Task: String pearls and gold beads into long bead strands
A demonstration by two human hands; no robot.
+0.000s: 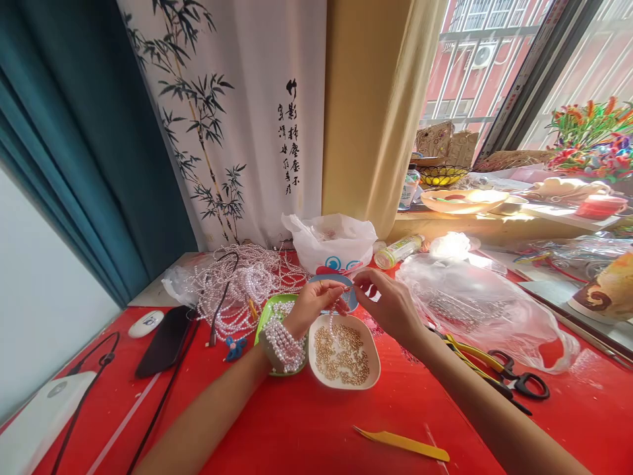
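Observation:
My left hand (316, 305) is closed in a pinch above the bowls, and a short bead strand (332, 324) seems to hang from it. Several strands of pearl beads (284, 346) wrap my left wrist. Fingertip to fingertip with it, my right hand (388, 302) pinches something too small to make out. Below them, a cream bowl (374, 375) holds gold beads (349, 356). A green tray (261, 323) with white pearl beads lies partly behind my left wrist. Behind my hands sits a blue bowl (353, 300), mostly hidden.
Yellow tweezers (403, 443) lie in front. To the right are yellow-handled pliers (475, 359), black scissors (529, 386) and a clear plastic bag (465, 303). At left are a pearl strand pile (247, 277), a phone (165, 343) and cables. A white bag (329, 244) stands behind.

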